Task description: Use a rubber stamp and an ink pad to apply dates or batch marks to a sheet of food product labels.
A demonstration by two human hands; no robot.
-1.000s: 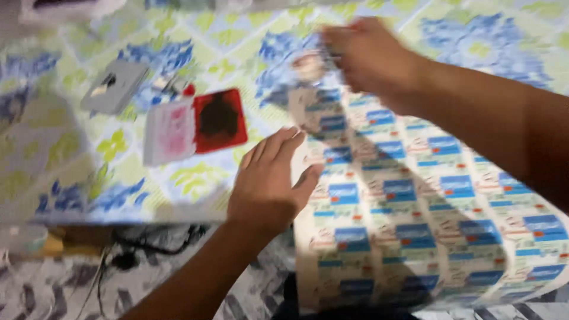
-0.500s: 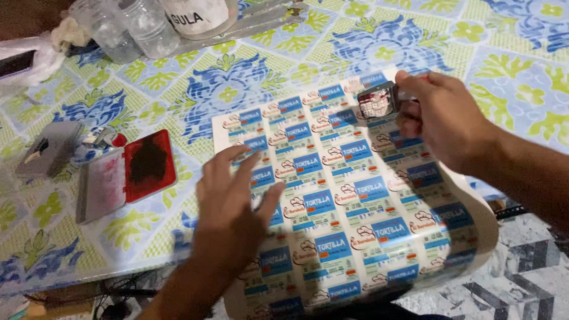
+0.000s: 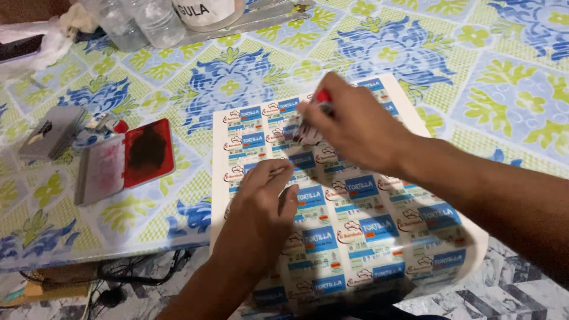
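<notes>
A glossy sheet of printed blue-and-white labels [image 3: 355, 237] lies on the patterned tablecloth and hangs over the table's near edge. My left hand [image 3: 261, 207] presses flat on the sheet's left part, fingers together. My right hand [image 3: 349, 127] is over the sheet's upper middle, closed around a small stamp with a red top [image 3: 322, 98] whose lower end meets the labels.
An open red ink pad [image 3: 127, 157] lies left of the sheet, with a grey lid-like case [image 3: 50, 130] beyond it. Clear plastic jars [image 3: 139, 22] and a white container [image 3: 207, 10] stand at the far edge. Cables [image 3: 136, 272] hang below the table's edge.
My right hand has moved left across the sheet, from its upper right part to its upper middle. The sheet now lies flatter on the table. My left hand stays pressed on it.
</notes>
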